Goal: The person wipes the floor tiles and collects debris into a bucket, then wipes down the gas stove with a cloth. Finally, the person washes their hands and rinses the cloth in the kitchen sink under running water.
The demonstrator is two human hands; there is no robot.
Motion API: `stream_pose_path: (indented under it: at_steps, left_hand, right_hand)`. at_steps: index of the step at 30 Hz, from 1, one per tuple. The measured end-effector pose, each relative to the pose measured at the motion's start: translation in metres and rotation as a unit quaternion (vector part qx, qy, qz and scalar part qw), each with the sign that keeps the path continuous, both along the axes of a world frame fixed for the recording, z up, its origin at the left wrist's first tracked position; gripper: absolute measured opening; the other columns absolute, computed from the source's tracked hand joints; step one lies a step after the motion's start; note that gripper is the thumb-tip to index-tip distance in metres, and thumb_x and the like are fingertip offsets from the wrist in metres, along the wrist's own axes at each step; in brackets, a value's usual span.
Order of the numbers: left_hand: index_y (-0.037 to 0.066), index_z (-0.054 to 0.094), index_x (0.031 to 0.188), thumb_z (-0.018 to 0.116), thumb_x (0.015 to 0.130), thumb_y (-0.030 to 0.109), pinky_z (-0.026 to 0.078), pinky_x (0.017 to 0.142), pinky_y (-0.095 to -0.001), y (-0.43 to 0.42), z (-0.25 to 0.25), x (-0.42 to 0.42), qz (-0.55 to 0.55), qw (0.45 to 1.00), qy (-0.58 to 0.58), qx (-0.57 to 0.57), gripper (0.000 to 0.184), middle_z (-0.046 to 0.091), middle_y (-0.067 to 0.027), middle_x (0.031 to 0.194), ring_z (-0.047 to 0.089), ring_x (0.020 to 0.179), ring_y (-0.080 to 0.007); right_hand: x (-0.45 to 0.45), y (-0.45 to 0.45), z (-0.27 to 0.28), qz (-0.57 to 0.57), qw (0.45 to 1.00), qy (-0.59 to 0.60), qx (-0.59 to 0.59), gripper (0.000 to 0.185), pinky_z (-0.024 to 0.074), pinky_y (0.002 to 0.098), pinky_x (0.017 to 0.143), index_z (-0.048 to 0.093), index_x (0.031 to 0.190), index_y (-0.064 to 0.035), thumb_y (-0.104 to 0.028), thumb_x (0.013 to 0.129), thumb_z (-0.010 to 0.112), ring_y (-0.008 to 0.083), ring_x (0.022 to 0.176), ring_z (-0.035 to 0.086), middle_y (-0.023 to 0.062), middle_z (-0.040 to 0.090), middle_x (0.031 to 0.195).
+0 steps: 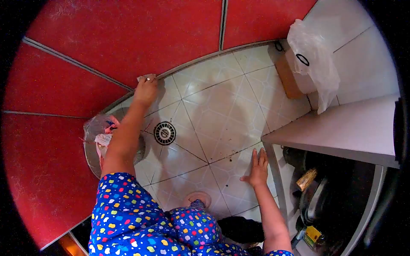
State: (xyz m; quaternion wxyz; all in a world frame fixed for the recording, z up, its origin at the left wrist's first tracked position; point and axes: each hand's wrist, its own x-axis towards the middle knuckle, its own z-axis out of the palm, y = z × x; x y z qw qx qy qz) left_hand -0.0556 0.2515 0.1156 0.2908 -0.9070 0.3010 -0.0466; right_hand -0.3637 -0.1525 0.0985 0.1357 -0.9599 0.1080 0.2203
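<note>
My left hand point(146, 91) presses a pale, crumpled cloth point(141, 78) against the bottom edge of a red panel point(128, 38), where it meets the tiled floor point(218, 111). A ring shows on one finger. My right hand point(257, 170) hangs over the floor beside the white cabinet's edge, fingers apart and nothing in it. Between the two hands, nearer the left, lies a round floor drain point(165, 133). Small dark crumbs point(231, 160) are scattered on the tiles near my right hand.
A metal bin point(92, 155) with plastic bags stands under my left forearm. At the upper right is a cardboard box point(287, 79) with a clear plastic bag point(318, 64). An open white cabinet point(337, 128) at right holds dark pans point(316, 200) and a yellow packet point(313, 234).
</note>
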Motion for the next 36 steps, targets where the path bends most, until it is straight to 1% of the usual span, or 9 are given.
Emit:
stream_pose_path:
  at_steps: [4,7,9,16,18,22,24,30,36]
  left_hand:
    - [0.007,0.07,0.085,0.054,0.077,0.017,0.038,0.096,-0.0396,-0.006,-0.005,0.01,0.014,0.999,0.014,0.04,0.021,0.062,-0.0043,0.103,0.047,0.116,-0.0224]
    - [0.009,0.07,0.085,0.055,0.076,0.017,0.037,0.098,-0.0392,-0.029,-0.006,0.03,-0.118,0.988,-0.08,-0.057,0.019,0.062,-0.0048,0.099,0.049,0.113,-0.0235]
    - [0.011,0.07,0.085,0.056,0.075,0.016,0.036,0.1,-0.0397,-0.074,0.007,0.049,-0.176,0.979,0.043,-0.089,0.017,0.062,-0.0053,0.097,0.05,0.111,-0.0247]
    - [0.01,0.068,0.073,0.056,0.073,0.014,0.037,0.1,-0.0393,-0.21,0.011,0.103,-0.276,0.954,0.009,-0.118,0.013,0.061,-0.0048,0.098,0.051,0.108,-0.0255]
    - [0.008,0.067,0.07,0.055,0.072,0.013,0.04,0.096,-0.0396,-0.255,0.007,0.124,-0.309,0.913,0.032,-0.265,0.014,0.06,-0.0052,0.097,0.052,0.103,-0.0262]
    - [0.006,0.066,0.071,0.055,0.072,0.013,0.042,0.092,-0.0394,-0.283,0.003,0.152,-0.354,0.888,-0.046,-0.289,0.013,0.059,-0.006,0.095,0.052,0.1,-0.0261]
    - [0.004,0.061,0.094,0.055,0.074,0.015,0.042,0.092,-0.0446,-0.289,0.007,0.154,-0.259,0.913,0.115,-0.293,0.023,0.056,-0.0141,0.1,0.052,0.105,-0.0328]
    - [0.004,0.068,0.076,0.057,0.069,0.009,0.043,0.091,-0.0389,-0.361,0.009,0.173,-0.288,0.922,0.03,-0.257,0.014,0.061,-0.0089,0.095,0.056,0.096,-0.0264]
    - [0.006,0.069,0.075,0.06,0.065,0.007,0.044,0.092,-0.038,-0.376,-0.001,0.175,-0.262,0.914,0.023,-0.309,0.015,0.061,-0.0093,0.095,0.057,0.098,-0.0265]
  right_hand:
    - [0.0,-0.001,-0.003,-0.004,1.0,-0.001,0.013,0.136,0.0222,0.0416,0.111,0.015,0.146,-0.0148,-0.027,0.034,0.091,0.0388,0.136,0.014,0.0168,0.01,0.15]
    - [0.001,-0.002,0.001,-0.002,1.0,0.003,0.017,0.136,0.0215,0.0411,0.112,0.014,0.146,-0.0144,-0.027,0.035,0.091,0.0388,0.137,0.013,0.0169,0.009,0.151]
    - [0.002,-0.002,0.003,-0.004,1.0,0.008,0.016,0.136,0.0209,0.0402,0.112,0.013,0.147,-0.0141,-0.027,0.035,0.09,0.0381,0.138,0.012,0.017,0.008,0.151]
    - [0.004,-0.001,0.002,-0.011,0.999,0.027,0.017,0.133,0.0222,0.0413,0.111,0.013,0.146,-0.0133,-0.027,0.038,0.09,0.0394,0.136,0.013,0.0177,0.006,0.151]
    - [0.006,-0.001,0.002,-0.014,0.999,0.025,0.014,0.133,0.0229,0.043,0.111,0.014,0.146,-0.0135,-0.026,0.038,0.091,0.04,0.136,0.012,0.018,0.007,0.151]
    - [0.01,-0.005,0.005,-0.009,0.999,0.043,0.018,0.134,0.0213,0.0425,0.111,0.012,0.147,-0.0145,-0.026,0.039,0.09,0.0411,0.137,0.012,0.0183,0.007,0.151]
    - [0.013,-0.003,0.008,-0.018,0.998,0.063,0.02,0.134,0.0221,0.0424,0.111,0.013,0.146,-0.0145,-0.026,0.039,0.091,0.0406,0.136,0.013,0.0179,0.007,0.151]
    - [0.024,-0.002,0.018,-0.022,0.993,0.119,0.016,0.13,0.0166,0.0406,0.113,0.011,0.147,-0.0134,-0.03,0.044,0.089,0.0374,0.137,0.012,0.0188,0.009,0.15]
    - [0.017,-0.007,0.016,-0.04,0.996,0.061,0.047,0.131,0.0238,0.0427,0.11,0.014,0.146,-0.016,-0.023,0.04,0.09,0.0392,0.136,0.014,0.0172,0.005,0.151]
